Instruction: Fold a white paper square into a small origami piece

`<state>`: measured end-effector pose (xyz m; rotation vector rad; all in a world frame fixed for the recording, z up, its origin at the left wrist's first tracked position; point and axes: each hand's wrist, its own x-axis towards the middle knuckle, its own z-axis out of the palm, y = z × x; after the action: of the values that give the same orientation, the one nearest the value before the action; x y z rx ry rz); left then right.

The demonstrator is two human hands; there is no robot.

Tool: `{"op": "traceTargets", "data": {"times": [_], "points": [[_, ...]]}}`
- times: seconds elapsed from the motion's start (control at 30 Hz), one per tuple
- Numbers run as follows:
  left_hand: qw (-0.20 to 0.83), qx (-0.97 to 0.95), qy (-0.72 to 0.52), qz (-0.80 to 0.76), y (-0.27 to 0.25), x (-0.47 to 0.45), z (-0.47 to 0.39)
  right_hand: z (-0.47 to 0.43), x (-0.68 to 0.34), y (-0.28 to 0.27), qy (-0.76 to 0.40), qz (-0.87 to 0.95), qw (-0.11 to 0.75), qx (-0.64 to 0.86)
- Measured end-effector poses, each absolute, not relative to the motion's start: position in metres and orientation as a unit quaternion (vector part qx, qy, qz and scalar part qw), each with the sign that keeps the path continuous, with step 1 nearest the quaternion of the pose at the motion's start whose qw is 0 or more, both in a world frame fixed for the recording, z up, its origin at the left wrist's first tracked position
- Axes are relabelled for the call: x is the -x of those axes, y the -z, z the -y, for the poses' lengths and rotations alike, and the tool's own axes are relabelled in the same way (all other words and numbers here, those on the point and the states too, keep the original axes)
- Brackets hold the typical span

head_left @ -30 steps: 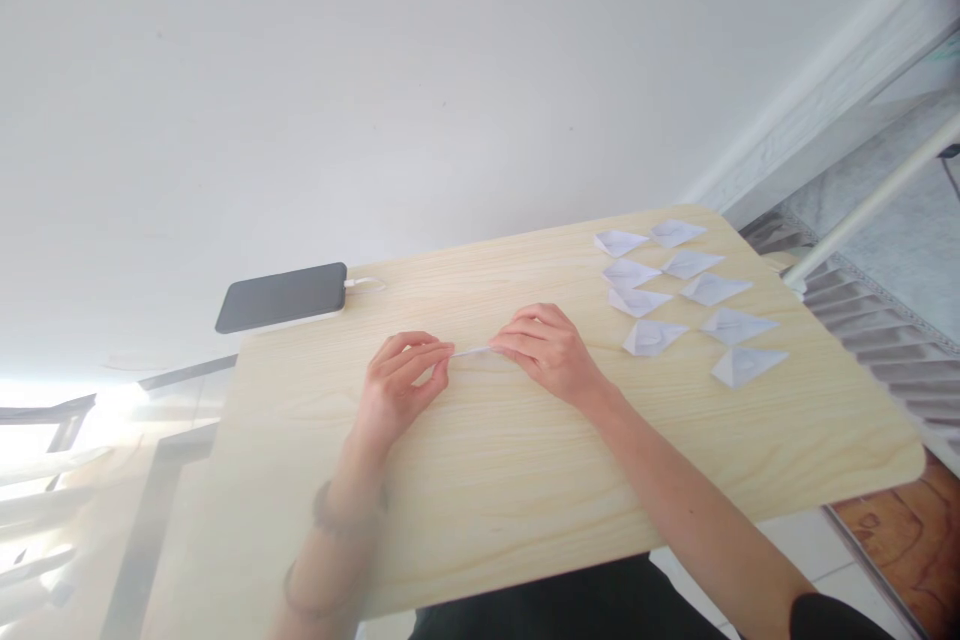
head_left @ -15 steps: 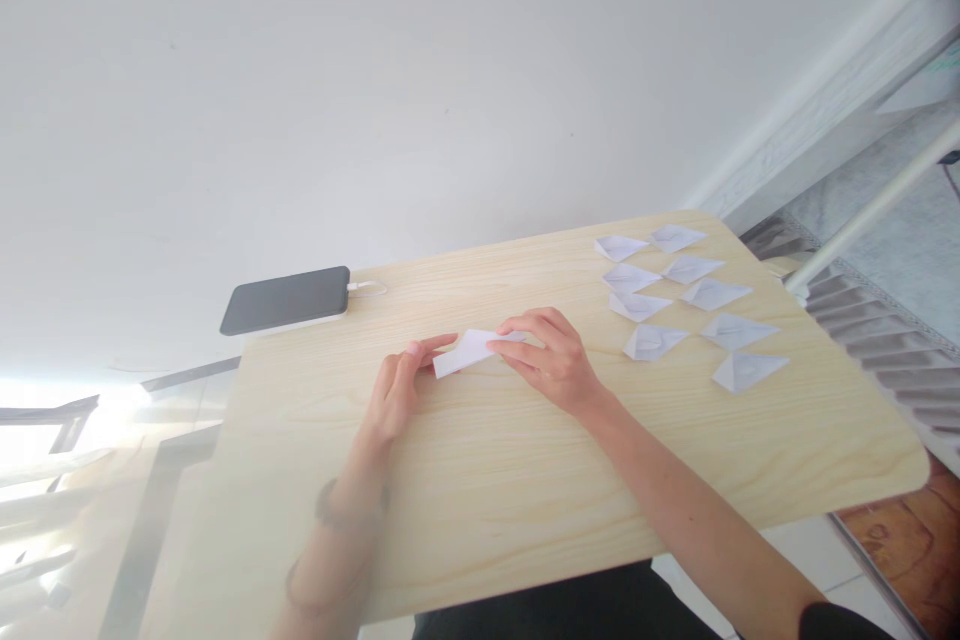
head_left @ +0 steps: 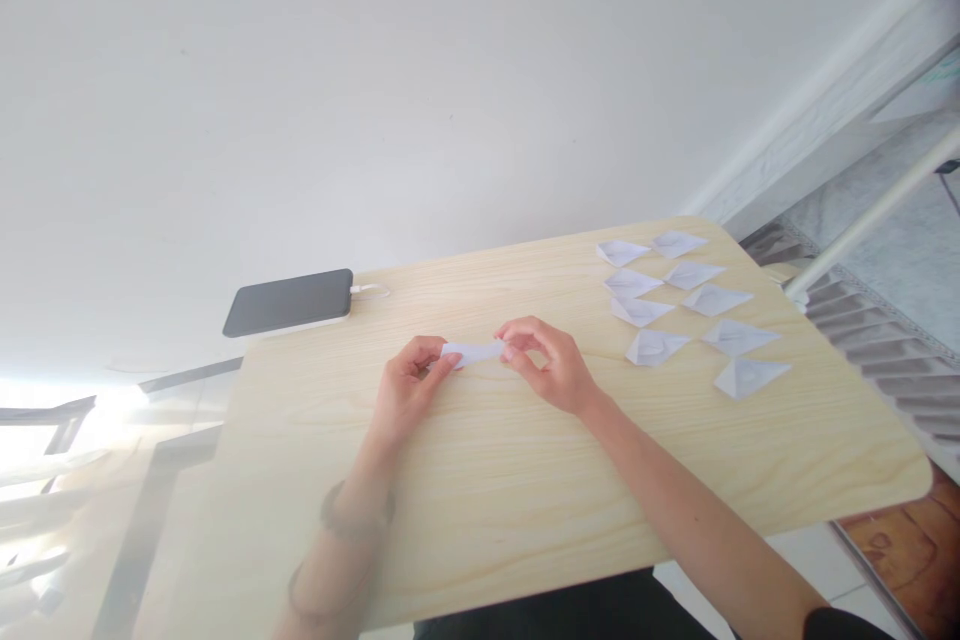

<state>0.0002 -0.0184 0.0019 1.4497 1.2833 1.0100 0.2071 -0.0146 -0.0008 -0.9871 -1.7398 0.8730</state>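
A small strip of folded white paper [head_left: 477, 353] is stretched between my two hands, just over the middle of the table. My left hand [head_left: 411, 382] pinches its left end between thumb and fingers. At the other end, the thumb and fingertips of my right hand [head_left: 551, 363] close on the paper's tip. My fingers cover both ends, so its full shape is hidden. To the right of my right hand lie several folded white paper pieces [head_left: 656, 347], pointed and kite-like, set out in two rough columns.
A dark-screened phone [head_left: 289, 302] with a white cable [head_left: 370, 289] plugged in lies at the table's back left. The light wooden table [head_left: 480, 510] meets a pale wall [head_left: 450, 100] behind. A white pole [head_left: 874, 210] slants past the right edge.
My left hand has moved from beside the paper to pinching its left end. My right fingers have shifted on the right end, and the paper now looks narrower and more level.
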Motion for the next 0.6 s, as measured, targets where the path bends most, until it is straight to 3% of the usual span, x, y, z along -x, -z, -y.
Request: {"op": "traceTargets", "data": {"times": [0.3,0.6], "points": [[0.258,-0.705,-0.42,-0.51,-0.0036,0.0071,0.0154,0.0168,-0.2098,-0.0004,-0.358,0.741,0.419,0.383],[0.218,-0.732,-0.405,-0.503,-0.0043,0.0072,0.0164,0.0169,-0.2104,-0.0002,-0.349,0.734,0.419,0.405]]}}
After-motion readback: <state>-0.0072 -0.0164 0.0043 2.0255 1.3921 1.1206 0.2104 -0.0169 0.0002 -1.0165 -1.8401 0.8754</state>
